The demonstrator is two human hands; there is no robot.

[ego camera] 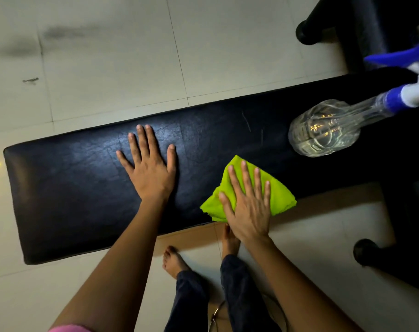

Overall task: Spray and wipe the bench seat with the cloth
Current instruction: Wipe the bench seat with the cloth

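1. Head view looks steeply down on a long black padded worktop (72, 188) that runs from the near left to the far right across a pale tiled floor (108, 56).
2. The left hand (148, 166) lies palm-down near the middle of the seat, its fingers (141, 142) spread and flat on the black cover, released and grasping nothing.
3. The right hand (249, 207) presses flat on a lime-green cloth (280, 195) at the near edge of the seat, to the right of the left hand; its fingers are stretched out over the fabric rather than curled around it.
4. The cloth is bunched, and part of it hangs slightly past the near edge.
5. A clear spray bottle (323, 130) with a blue and white trigger head (409, 75) stands on the seat to the far right of the cloth, apart from it, with some clear liquid in its base.
6. Bare feet (173, 261) and dark trouser legs (191, 300) show on the floor just near the seat.
7. A pink sleeve edge (67, 329) shows at the bottom left.
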